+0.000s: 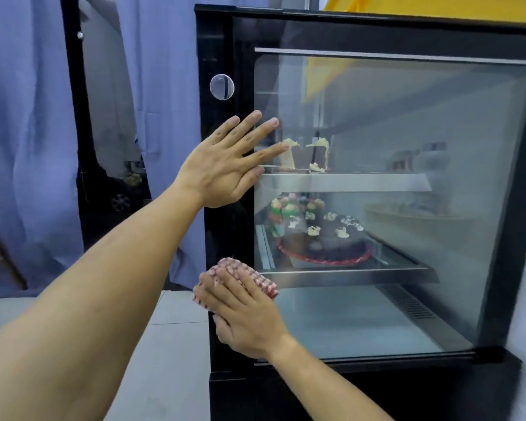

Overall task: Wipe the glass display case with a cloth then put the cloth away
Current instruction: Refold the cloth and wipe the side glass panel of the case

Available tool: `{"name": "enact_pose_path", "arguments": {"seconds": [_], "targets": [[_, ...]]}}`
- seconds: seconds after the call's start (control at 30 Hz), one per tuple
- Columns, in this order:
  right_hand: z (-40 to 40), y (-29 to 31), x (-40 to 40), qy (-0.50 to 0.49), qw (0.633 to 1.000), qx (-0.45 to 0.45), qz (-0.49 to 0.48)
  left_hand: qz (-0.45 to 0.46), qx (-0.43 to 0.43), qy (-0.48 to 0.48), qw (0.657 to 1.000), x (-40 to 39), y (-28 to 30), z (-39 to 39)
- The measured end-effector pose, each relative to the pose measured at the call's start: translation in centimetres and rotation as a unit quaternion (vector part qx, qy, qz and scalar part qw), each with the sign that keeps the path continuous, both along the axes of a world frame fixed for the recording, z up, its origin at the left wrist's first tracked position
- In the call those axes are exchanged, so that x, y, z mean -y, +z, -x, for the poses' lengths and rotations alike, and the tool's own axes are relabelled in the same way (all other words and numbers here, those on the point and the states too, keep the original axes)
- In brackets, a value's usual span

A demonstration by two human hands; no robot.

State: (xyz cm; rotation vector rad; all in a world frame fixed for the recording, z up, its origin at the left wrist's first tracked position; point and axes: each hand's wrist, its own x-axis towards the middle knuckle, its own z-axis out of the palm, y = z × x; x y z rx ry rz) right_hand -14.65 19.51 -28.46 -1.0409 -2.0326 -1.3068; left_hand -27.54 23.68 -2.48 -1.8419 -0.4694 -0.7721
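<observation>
**Wiping the case's lower corner, other palm on the glass**

Nearest us, our right hand (pixel 249 317) presses a folded red-and-white cloth (pixel 243 276) flat-fingered against the lower left corner of the glass display case (pixel 407 314). Higher and farther, our left hand (pixel 225 165) rests open, holding nothing, on the glass beside the black frame. That bare palm may leave fresh smudges; the loosely pinned cloth could slip.

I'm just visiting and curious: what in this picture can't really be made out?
- Cloth, head view: mostly hidden under the right hand; its full size is unclear.
- Display case: right side cut off by the picture edge.
- Items at the back of the upper shelf: blurred by glass reflections.
- Glass under the left hand: covered.
</observation>
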Motion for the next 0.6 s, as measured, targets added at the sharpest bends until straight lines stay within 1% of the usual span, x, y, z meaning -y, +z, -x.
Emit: {"name": "enact_pose_path", "arguments": {"seconds": [0.1, 0.17, 0.27, 0.3, 0.33, 0.37, 0.4, 0.47, 0.53, 0.6], "targets": [[-4.1, -4.1, 1.5, -0.021, 0.997, 0.069, 0.020, 0.010, 0.029, 0.001, 1.000, 0.2, -0.8, -0.2], [-5.3, -4.3, 2.0, -0.034, 0.993, 0.108, 0.025, 0.018, 0.051, 0.001, 0.999, 0.2, -1.5, -0.6], [-3.5, -0.1, 0.9, -0.020, 0.986, 0.162, 0.016, 0.030, 0.092, 0.000, 0.995, 0.2, -2.2, -0.9], [-3.1, 2.1, 0.5, -0.011, 0.987, 0.161, 0.015, 0.032, 0.095, -0.002, 0.995, 0.1, -2.3, -1.0], [-3.3, 4.5, 0.3, 0.002, 0.990, 0.140, 0.005, 0.032, 0.097, -0.004, 0.995, 0.0, -2.4, -1.0], [-4.3, 6.6, 0.2, 0.008, 0.995, 0.093, -0.018, 0.032, 0.099, -0.005, 0.995, -0.1, -2.4, -1.0], [-6.0, 8.2, 0.2, 0.002, 0.998, 0.028, -0.047, 0.031, 0.104, -0.007, 0.994, -0.3, -2.5, -1.0], [-10.8, 9.7, 1.0, -0.039, 0.986, -0.121, -0.107, 0.039, 0.135, -0.017, 0.990, -0.2, -2.9, -1.2], [-15.8, 8.2, 2.4, -0.090, 0.951, -0.259, -0.144, 0.073, 0.203, -0.023, 0.976, 0.2, -4.8, -2.1], [-18.3, 4.2, 3.5, -0.116, 0.900, -0.397, -0.142, 0.107, 0.269, -0.017, 0.957, 0.6, -8.1, -3.3]]}}
